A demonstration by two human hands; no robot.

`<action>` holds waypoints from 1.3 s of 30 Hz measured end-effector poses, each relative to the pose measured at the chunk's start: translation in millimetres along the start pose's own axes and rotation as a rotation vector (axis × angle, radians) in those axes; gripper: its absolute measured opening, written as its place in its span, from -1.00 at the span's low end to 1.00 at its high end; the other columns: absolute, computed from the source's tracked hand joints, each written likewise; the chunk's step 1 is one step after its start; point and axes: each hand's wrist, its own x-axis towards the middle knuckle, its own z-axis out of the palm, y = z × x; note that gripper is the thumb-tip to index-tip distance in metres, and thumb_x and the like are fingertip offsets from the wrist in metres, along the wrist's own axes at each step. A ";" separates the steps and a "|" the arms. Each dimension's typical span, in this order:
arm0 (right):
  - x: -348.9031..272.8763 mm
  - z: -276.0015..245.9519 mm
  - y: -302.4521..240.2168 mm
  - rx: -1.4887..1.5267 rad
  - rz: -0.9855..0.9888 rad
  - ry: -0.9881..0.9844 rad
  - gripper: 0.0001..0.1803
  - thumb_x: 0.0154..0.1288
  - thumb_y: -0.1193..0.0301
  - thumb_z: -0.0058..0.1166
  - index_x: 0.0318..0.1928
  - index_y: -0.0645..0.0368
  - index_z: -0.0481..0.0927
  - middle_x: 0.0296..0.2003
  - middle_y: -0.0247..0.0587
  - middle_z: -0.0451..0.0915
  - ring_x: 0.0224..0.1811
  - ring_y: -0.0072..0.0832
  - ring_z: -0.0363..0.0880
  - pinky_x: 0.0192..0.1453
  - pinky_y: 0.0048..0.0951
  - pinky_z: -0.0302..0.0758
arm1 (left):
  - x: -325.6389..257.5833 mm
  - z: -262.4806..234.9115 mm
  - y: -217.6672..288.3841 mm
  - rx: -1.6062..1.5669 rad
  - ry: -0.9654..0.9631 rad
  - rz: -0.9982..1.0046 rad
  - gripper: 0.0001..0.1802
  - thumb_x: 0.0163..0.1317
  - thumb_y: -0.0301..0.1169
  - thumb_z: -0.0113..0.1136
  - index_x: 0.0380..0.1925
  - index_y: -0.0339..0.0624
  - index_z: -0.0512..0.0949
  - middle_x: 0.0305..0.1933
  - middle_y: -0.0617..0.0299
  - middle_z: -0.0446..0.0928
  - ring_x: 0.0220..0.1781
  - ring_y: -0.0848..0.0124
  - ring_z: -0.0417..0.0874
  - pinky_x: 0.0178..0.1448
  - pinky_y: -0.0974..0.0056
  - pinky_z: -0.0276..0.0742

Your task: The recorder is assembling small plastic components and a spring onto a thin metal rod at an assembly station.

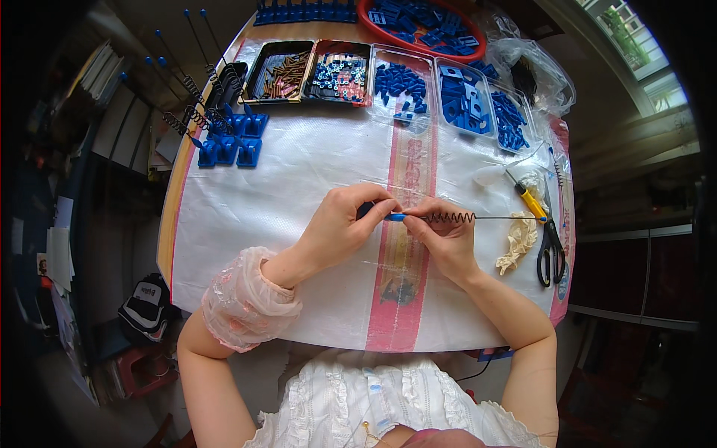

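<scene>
My left hand pinches the blue end cap of a thin metal rod that points to the right over the white woven sheet. A dark coil spring is threaded on the rod. My right hand grips the rod just right of the blue cap, at the spring's near end. Both hands meet at the middle of the table. The rod's far tip reaches toward the yellow-handled screwdriver.
Black scissors and a crumpled cream glove lie at the right. Trays of brown pins, mixed small parts and blue plastic pieces line the far edge. Finished rods on blue bases stand at the far left. A red bowl holds blue parts.
</scene>
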 end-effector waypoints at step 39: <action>0.6 1.5 -1.5 -0.061 0.004 0.001 -0.88 0.23 0.62 0.22 -0.20 0.30 0.66 -0.34 -0.39 0.65 -0.31 -0.77 0.55 -0.24 -0.72 0.48 | 0.1 -5.0 -4.8 -0.209 -0.088 -0.122 -0.90 0.26 -0.48 0.22 -0.28 -0.30 0.60 -0.36 0.38 0.54 -0.34 0.70 0.44 -0.28 0.54 0.34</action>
